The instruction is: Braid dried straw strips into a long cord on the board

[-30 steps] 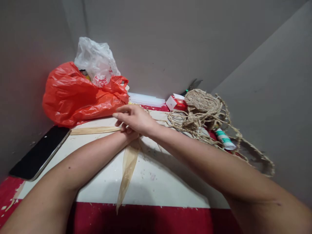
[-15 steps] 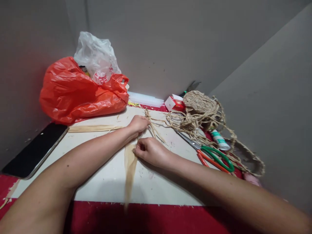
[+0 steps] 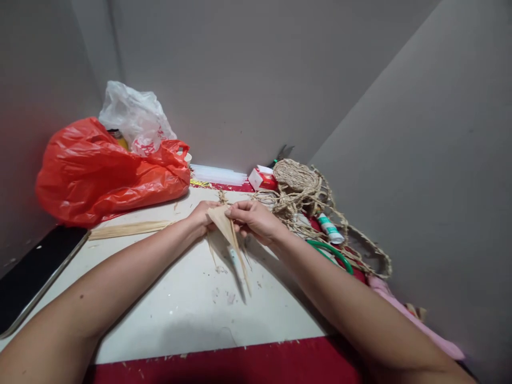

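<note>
Both hands meet over the white board (image 3: 168, 298). My left hand (image 3: 202, 216) and my right hand (image 3: 252, 218) are closed on a pale dried leaf strip (image 3: 230, 234), lifted off the board, its pointed end hanging toward me. Thin frayed strands trail below it. Another flat leaf strip (image 3: 128, 229) lies on the board to the left. Behind my right hand sits a pile of braided straw rope (image 3: 304, 192).
A red plastic bag (image 3: 100, 170) and a white bag (image 3: 134, 120) stand at the back left. A black phone (image 3: 36, 277) lies at the left edge. Green-handled scissors (image 3: 332, 253), a small tube (image 3: 330, 226), a red-white box (image 3: 262, 178) lie right. Grey walls enclose the corner.
The leaf strip that lay flat on the board has been picked up; my right hand moved up to meet my left at its top. The view shifted, so the scene sits further left.
</note>
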`<state>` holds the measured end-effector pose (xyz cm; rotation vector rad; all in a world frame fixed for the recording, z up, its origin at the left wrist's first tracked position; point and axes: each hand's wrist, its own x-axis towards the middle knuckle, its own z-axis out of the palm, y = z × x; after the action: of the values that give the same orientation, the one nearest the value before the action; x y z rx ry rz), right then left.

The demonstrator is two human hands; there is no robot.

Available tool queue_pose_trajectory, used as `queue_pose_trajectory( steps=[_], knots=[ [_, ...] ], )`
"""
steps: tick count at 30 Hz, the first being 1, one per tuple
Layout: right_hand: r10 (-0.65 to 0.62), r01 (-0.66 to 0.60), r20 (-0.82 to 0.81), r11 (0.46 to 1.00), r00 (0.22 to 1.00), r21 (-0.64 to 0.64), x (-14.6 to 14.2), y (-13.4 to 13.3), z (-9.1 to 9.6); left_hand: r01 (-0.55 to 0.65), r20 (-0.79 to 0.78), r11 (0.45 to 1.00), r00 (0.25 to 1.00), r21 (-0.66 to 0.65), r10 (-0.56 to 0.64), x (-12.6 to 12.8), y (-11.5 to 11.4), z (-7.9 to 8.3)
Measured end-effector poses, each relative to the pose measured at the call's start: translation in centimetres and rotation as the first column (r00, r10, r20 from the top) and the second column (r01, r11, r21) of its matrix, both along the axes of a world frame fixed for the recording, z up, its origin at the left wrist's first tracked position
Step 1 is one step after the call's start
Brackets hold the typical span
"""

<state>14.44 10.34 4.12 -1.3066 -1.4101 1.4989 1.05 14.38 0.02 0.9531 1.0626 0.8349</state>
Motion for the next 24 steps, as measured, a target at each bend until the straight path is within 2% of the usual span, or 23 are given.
queue_pose_trajectory(
  steps=[5, 9, 11, 13, 17, 21, 24],
  knots=[
    [0.062, -0.058, 0.108, 0.997, 0.992, -0.04, 0.5, -0.3, -0.7, -0.055, -0.036, 0.998, 0.998, 0.01, 0.055, 0.1, 0.0, 0.2],
    [-0.008, -0.015, 0.245, 0.996, 0.969, 0.093, 0.8, -0.6, -0.7, -0.043, -0.115, 0.998, 0.992, 0.037, 0.047, 0.3, -0.3, 0.5],
    [-0.058, 0.008, 0.282, 0.985, 0.958, 0.173, 0.5, -0.7, -1.2, -0.063, -0.167, 0.994, 0.983, 0.091, 0.077, 0.5, -0.6, 0.5],
    [-0.069, 0.011, 0.287, 0.98, 0.955, 0.199, 0.1, -0.8, -1.6, -0.092, -0.195, 0.981, 0.973, 0.173, 0.126, 0.7, -0.9, 0.4],
    [-0.023, 0.001, 0.214, 0.994, 0.977, 0.105, -0.6, -1.4, -1.8, -0.118, -0.229, 0.948, 0.955, 0.296, 0.191, 1.0, -1.3, -0.1],
    [0.037, -0.033, 0.117, 0.999, 0.992, -0.035, -0.7, -1.6, -1.4, -0.095, -0.265, 0.937, 0.945, 0.337, 0.192, 1.1, -1.3, -0.5],
    [0.036, -0.032, 0.064, 0.998, 0.997, -0.062, -0.5, -1.3, -1.7, -0.073, -0.293, 0.931, 0.938, 0.358, 0.186, 1.1, -1.2, -0.6]
  ],
)
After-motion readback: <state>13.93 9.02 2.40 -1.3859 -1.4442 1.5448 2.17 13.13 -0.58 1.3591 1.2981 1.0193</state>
